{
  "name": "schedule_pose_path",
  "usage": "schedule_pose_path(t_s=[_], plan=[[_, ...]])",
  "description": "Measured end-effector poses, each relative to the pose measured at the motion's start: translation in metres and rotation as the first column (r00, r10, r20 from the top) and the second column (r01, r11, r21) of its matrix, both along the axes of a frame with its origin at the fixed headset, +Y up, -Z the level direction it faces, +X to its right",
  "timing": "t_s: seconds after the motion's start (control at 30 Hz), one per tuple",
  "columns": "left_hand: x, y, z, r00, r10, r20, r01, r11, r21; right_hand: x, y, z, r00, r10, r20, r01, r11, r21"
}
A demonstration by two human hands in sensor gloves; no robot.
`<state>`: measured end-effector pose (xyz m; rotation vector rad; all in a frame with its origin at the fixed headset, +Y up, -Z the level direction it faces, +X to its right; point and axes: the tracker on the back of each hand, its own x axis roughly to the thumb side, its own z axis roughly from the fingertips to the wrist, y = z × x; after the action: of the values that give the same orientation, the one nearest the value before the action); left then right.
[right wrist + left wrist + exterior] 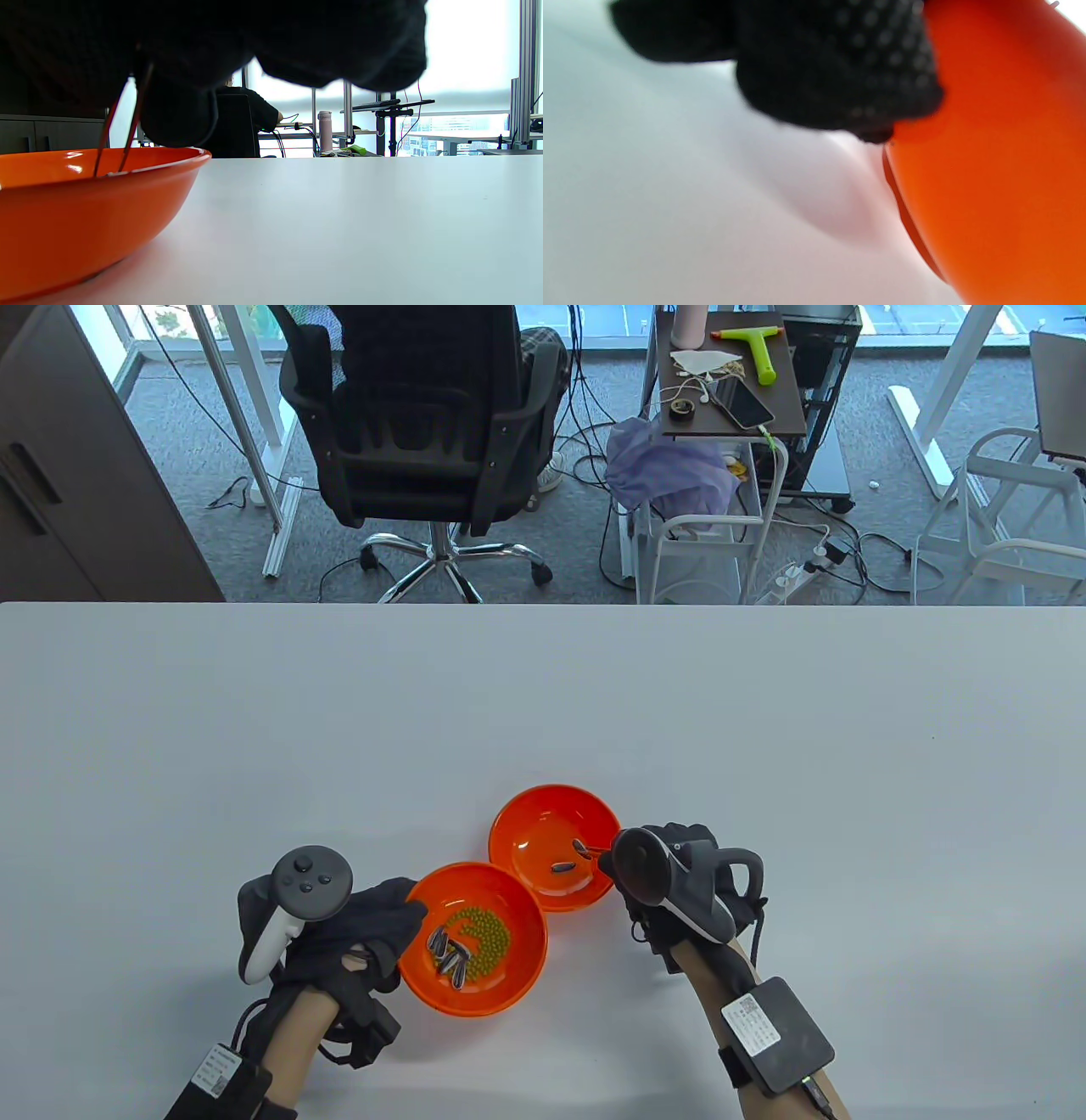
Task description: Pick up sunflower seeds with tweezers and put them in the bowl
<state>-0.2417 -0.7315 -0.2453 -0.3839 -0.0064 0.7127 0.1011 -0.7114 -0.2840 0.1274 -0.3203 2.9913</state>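
- Black-gloved left hand (373, 937), near the table's front edge: its fingertips rest on the left rim of the near bowl and steady it. Whether they clamp the rim cannot be told; the left wrist view shows only a blurred fingertip (840, 76) against the orange wall.
- Near bowl (519, 976), orange: holds a patch of small green beans (484, 935) and a cluster of striped sunflower seeds (450, 957), roughly five, not yet moved.
- Far bowl (534, 814), orange, touching or just beside the near bowl on its far right side: two seeds (570, 861) lie inside, one close to the tweezer tips.
- Tweezers (594, 851): tips reach into the far bowl from its right rim. The right wrist view shows the two prongs (121, 127) slightly apart as they pass behind the rim; whether a seed is between them is hidden.
- Right hand (679, 882), right of the far bowl: closed around the tweezer handle.
- Progress, as judged: transfer is under way with about two seeds delivered; the larger share waits among the beans.
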Motion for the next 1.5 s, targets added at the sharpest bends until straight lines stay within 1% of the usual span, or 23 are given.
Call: schedule_pose_path(t_s=[0.13,0.4,0.47,0.6,0.73,0.9,1.03,1.2,1.5], plan=[[0.0,0.0,0.0,1.0,0.0,0.0,0.0,1.0,0.0,0.001,-0.001,-0.002,0.998,0.047,0.033,-0.046,0.998,-0.032],[0.0,0.0,0.0,1.0,-0.005,0.001,0.005,1.0,-0.002,0.002,0.005,0.001,0.999,-0.022,0.028,0.022,1.0,0.004],[0.0,0.0,0.0,1.0,-0.005,0.001,0.005,1.0,-0.002,0.001,0.009,0.004,0.997,-0.08,0.007,0.079,0.997,0.021],[0.001,0.0,0.0,1.0,-0.005,0.003,0.005,1.0,-0.003,-0.01,0.024,0.014,0.98,-0.185,-0.078,0.191,0.98,0.065],[0.001,0.0,0.0,1.0,-0.005,0.002,0.005,1.0,-0.001,-0.028,0.032,0.025,0.958,-0.219,-0.185,0.227,0.974,0.022],[0.001,0.0,0.0,1.0,-0.004,0.0,0.004,1.0,0.002,-0.058,0.031,0.041,0.939,-0.157,-0.307,0.159,0.987,-0.019],[0.001,0.0,0.0,1.0,-0.003,0.0,0.003,1.0,0.003,-0.074,0.025,0.049,0.923,-0.113,-0.368,0.098,0.993,-0.059],[0.001,0.0,0.0,1.0,-0.003,0.0,0.003,1.0,0.007,-0.083,0.021,0.055,0.914,-0.089,-0.395,0.065,0.995,-0.074],[0.001,0.0,0.0,1.0,0.007,0.007,-0.007,1.0,0.007,-0.09,0.017,0.06,0.91,-0.051,-0.412,0.03,0.998,-0.057]])
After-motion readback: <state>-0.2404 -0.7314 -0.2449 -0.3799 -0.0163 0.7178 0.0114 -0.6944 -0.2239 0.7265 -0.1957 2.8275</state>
